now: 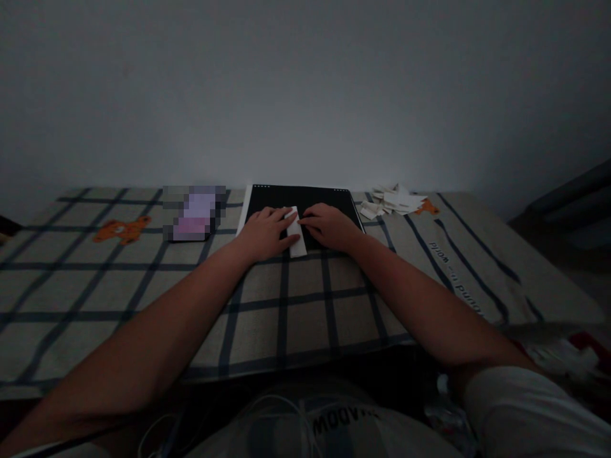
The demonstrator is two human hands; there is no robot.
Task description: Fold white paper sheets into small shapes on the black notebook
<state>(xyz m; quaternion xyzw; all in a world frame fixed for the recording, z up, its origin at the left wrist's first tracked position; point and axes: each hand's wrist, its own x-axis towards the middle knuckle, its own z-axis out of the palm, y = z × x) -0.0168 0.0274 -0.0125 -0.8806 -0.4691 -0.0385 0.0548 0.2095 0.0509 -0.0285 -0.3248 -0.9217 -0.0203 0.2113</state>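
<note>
A narrow strip of folded white paper (296, 240) lies on a black sheet or pad (296, 194) with punched holes along its far edge. My left hand (267, 234) rests on the pad with its fingers apart, thumb and fingertips pressing on the strip. From the other side, my right hand (329, 226) reaches in, its index finger stretched out to the strip's right edge and the other fingers loosely bent. The strip's near end sticks out past the pad onto the tablecloth. Both palms are turned down, so what lies under them is hidden.
A checked tablecloth (258, 312) covers the table, which meets a plain wall (296, 95). A blurred, phone-like object (195, 213) lies to the left. Several white paper pieces (398, 200) are heaped to the right. Below the table's right edge is a plastic bottle (446, 413).
</note>
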